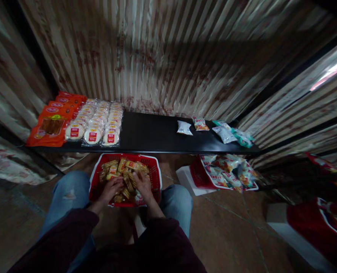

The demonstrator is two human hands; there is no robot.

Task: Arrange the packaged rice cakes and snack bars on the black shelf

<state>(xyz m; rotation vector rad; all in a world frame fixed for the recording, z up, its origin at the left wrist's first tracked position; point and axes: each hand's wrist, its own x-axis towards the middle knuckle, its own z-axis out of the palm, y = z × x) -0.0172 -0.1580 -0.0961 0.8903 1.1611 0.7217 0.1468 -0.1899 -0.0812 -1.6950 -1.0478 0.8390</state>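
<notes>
1. Orange bags (51, 121): stacked at the left end of the black shelf (151, 132). Round white cracker packs (93, 131) stand beside them in three rows.
2. Red basket (159, 176): sits between the knees, below and in front of the shelf. It contains a loose pile of yellow packets (110, 167).
3. Left hand (110, 190): enters over the near rim, at the left-centre of the pile. Its fingers (118, 182) lie close together, lightly curved, over the packets. Whether they grip one cannot be told.
4. Central packets (128, 181): lie inside the basket, between the two hands, right of the left fingers and left of the right ones. Their long axes appear slanted, running away from the body; neighbouring packets point various ways.
5. Right hand (144, 186): reaches over the near rim and appears the nearer hand to the central packets. Its fingers (138, 176) are slightly spread against the pile; a pinch cannot be confirmed.
6. Small snack bags (184, 128): lie scattered on the right half of the shelf. Below, a second red basket (198, 173) holds more bags.
</notes>
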